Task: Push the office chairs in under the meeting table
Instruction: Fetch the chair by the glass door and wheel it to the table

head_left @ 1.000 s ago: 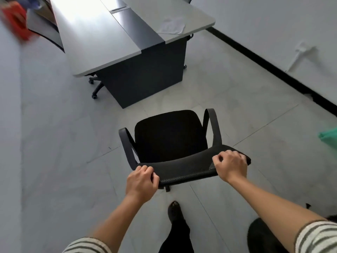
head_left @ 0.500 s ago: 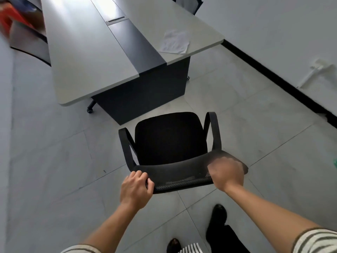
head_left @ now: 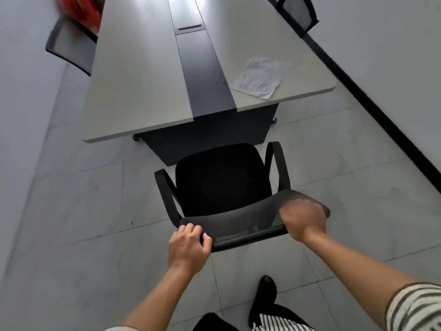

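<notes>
Both hands, left hand and right hand, grip the office chair backrest facing the meeting table end.

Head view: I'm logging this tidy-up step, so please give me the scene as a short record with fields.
chair: black office chair, at the table's short end, seat not yet under it
left hand: gripping the backrest's top edge
right hand: gripping the same edge, blurred
table: grey meeting table with a dark centre strip
on table: crumpled sheet of paper
</notes>
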`<move>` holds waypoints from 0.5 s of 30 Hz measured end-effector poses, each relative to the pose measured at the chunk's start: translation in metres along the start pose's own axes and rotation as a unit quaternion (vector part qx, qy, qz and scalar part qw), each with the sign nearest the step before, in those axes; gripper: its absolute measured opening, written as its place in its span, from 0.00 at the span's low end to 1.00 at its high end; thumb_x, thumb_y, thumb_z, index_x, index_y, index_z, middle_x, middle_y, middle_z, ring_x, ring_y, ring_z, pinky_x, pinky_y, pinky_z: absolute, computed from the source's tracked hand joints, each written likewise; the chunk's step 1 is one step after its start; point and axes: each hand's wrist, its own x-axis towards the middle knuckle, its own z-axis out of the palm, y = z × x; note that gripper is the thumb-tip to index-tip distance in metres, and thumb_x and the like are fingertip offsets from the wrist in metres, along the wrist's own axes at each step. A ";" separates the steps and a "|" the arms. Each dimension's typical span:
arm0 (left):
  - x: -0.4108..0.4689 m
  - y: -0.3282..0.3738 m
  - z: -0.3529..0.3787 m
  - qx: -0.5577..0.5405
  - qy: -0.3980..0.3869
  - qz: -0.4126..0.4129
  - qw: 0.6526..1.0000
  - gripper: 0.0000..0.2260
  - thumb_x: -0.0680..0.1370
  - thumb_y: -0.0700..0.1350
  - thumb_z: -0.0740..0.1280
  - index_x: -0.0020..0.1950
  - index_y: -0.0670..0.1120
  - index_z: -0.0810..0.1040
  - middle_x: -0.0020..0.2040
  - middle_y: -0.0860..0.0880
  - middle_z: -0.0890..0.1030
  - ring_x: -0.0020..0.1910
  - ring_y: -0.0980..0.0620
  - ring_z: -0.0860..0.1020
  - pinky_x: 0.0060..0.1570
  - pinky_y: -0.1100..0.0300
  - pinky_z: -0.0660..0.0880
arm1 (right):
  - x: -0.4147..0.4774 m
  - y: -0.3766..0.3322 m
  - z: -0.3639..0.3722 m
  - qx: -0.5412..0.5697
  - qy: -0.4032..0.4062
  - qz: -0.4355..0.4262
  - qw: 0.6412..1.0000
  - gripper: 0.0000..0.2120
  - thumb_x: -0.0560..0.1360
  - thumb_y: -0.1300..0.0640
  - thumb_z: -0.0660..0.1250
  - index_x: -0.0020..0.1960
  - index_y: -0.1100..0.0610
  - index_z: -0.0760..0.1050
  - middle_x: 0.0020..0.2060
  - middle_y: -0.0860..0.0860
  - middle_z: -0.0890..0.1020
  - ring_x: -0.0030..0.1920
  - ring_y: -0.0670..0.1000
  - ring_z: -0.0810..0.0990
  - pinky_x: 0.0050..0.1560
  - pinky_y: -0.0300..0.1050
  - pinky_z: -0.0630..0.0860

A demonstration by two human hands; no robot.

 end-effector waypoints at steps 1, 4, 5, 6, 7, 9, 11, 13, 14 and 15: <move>0.007 0.007 0.001 -0.002 0.000 -0.007 1.000 0.14 0.70 0.52 0.55 0.34 0.47 0.75 0.33 0.51 0.77 0.33 0.50 0.72 0.31 0.60 0.65 | 0.012 0.004 -0.002 -0.002 -0.001 -0.007 1.000 0.20 0.71 0.44 0.51 0.39 0.52 0.79 0.41 0.49 0.81 0.45 0.53 0.76 0.52 0.49 0.66; 0.032 0.018 0.002 -0.009 0.000 -0.023 1.000 0.14 0.70 0.52 0.55 0.34 0.46 0.75 0.33 0.50 0.77 0.34 0.49 0.73 0.32 0.57 0.68 | 0.047 0.007 -0.008 -0.004 -0.007 -0.022 1.000 0.20 0.71 0.45 0.51 0.39 0.52 0.79 0.40 0.50 0.81 0.44 0.53 0.75 0.52 0.49 0.67; 0.041 0.020 0.002 -0.011 -0.002 -0.028 1.000 0.14 0.70 0.53 0.55 0.34 0.46 0.75 0.33 0.50 0.77 0.34 0.49 0.73 0.33 0.56 0.69 | 0.057 0.006 -0.009 -0.002 -0.009 -0.024 1.000 0.20 0.71 0.45 0.51 0.39 0.53 0.79 0.39 0.50 0.81 0.43 0.53 0.75 0.51 0.49 0.67; 0.050 0.022 0.002 -0.012 -0.005 -0.033 0.999 0.14 0.70 0.53 0.55 0.34 0.46 0.75 0.33 0.50 0.77 0.35 0.49 0.73 0.33 0.56 0.69 | 0.068 0.005 -0.010 -0.001 -0.008 -0.025 1.000 0.20 0.71 0.45 0.51 0.38 0.53 0.79 0.39 0.50 0.81 0.43 0.53 0.75 0.51 0.49 0.67; 0.059 0.023 0.002 -0.012 -0.008 -0.037 0.999 0.14 0.70 0.53 0.55 0.34 0.46 0.75 0.33 0.50 0.77 0.35 0.49 0.73 0.33 0.56 0.69 | 0.078 0.004 -0.011 -0.003 -0.006 -0.025 1.000 0.19 0.72 0.46 0.52 0.38 0.53 0.78 0.38 0.50 0.81 0.43 0.53 0.75 0.51 0.49 0.66; 0.077 0.025 0.002 -0.011 -0.011 -0.035 0.999 0.14 0.70 0.53 0.55 0.34 0.46 0.75 0.33 0.50 0.77 0.35 0.49 0.73 0.33 0.56 0.69 | 0.096 0.002 -0.012 -0.008 -0.002 -0.023 1.000 0.17 0.73 0.47 0.53 0.36 0.53 0.78 0.38 0.50 0.81 0.42 0.54 0.75 0.51 0.49 0.66; 0.095 0.024 0.000 -0.008 -0.011 -0.030 0.999 0.14 0.70 0.53 0.55 0.33 0.46 0.74 0.33 0.50 0.76 0.35 0.48 0.73 0.33 0.56 0.69 | 0.112 -0.002 -0.013 -0.008 0.000 -0.023 1.000 0.17 0.73 0.48 0.54 0.36 0.53 0.77 0.37 0.50 0.80 0.42 0.54 0.75 0.50 0.49 0.66; 0.112 0.020 -0.001 -0.010 -0.009 -0.026 1.000 0.14 0.70 0.53 0.55 0.33 0.46 0.74 0.33 0.50 0.76 0.34 0.48 0.73 0.33 0.55 0.69 | 0.128 -0.008 -0.014 -0.009 -0.001 -0.023 1.000 0.16 0.74 0.48 0.56 0.36 0.53 0.77 0.37 0.50 0.80 0.42 0.53 0.75 0.50 0.49 0.66; 0.121 0.018 -0.001 -0.011 -0.009 -0.023 1.000 0.14 0.70 0.53 0.55 0.33 0.46 0.74 0.33 0.50 0.76 0.34 0.48 0.73 0.33 0.55 0.69 | 0.135 -0.011 -0.013 -0.009 -0.002 -0.022 1.000 0.16 0.74 0.48 0.56 0.36 0.53 0.77 0.37 0.50 0.80 0.42 0.53 0.75 0.50 0.49 0.66; 0.128 0.015 -0.001 -0.013 -0.012 -0.020 1.000 0.14 0.70 0.53 0.55 0.33 0.46 0.74 0.33 0.50 0.76 0.34 0.49 0.73 0.33 0.56 0.68 | 0.142 -0.014 -0.013 -0.008 -0.004 -0.018 1.000 0.17 0.74 0.47 0.55 0.37 0.53 0.77 0.37 0.50 0.80 0.42 0.53 0.75 0.50 0.49 0.66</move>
